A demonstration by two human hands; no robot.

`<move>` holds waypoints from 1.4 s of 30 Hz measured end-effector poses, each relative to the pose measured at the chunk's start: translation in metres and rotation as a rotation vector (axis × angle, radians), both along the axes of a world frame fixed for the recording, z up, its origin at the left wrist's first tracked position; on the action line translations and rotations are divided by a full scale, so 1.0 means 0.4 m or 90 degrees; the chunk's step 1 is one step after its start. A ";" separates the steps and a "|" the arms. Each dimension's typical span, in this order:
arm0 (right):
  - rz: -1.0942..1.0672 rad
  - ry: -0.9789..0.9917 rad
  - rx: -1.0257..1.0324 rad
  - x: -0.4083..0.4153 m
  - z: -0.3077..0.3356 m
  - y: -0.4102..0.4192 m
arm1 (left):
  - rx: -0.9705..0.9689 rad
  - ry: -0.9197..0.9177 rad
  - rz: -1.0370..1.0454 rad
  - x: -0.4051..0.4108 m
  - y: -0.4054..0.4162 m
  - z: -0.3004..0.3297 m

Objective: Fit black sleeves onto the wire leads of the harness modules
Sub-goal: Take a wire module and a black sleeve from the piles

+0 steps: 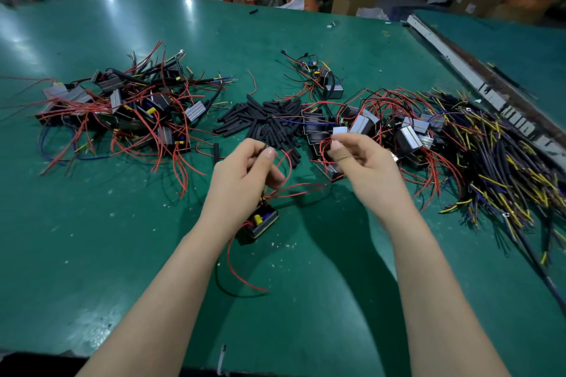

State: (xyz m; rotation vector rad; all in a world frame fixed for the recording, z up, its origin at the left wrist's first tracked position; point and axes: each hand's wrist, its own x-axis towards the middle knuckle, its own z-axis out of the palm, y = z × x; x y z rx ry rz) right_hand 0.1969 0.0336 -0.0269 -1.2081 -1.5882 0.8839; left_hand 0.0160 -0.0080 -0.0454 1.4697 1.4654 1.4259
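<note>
A black harness module [260,223] with a yellow part hangs below my left hand [245,171], its red leads [294,190] looping up between both hands. My left hand pinches a short black sleeve at its fingertips. My right hand [361,162] pinches the end of a red lead near its thumb. A heap of loose black sleeves [263,119] lies on the green table just beyond my hands.
A pile of modules with red wires [122,107] lies at the left. More modules [407,135] sit at the right, beside a bundle of yellow and dark wires [496,168]. A metal rail [477,79] runs along the table's right edge. Boxes and bags stand behind.
</note>
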 end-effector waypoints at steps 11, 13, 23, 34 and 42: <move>0.203 -0.306 -0.085 0.018 -0.007 -0.014 | -0.034 -0.130 0.007 -0.007 0.011 -0.006; 0.209 -0.325 -0.069 0.014 -0.006 -0.016 | -0.042 -0.128 -0.015 -0.005 0.007 0.000; 0.132 -0.160 0.075 -0.019 -0.002 -0.027 | -0.087 -0.096 -0.158 0.005 -0.009 0.011; 0.102 0.070 -0.014 -0.025 0.011 -0.027 | -0.103 -0.048 -0.247 0.004 -0.016 0.014; -0.003 0.126 0.007 -0.045 -0.006 -0.024 | -0.075 -0.045 -0.221 0.010 -0.016 0.011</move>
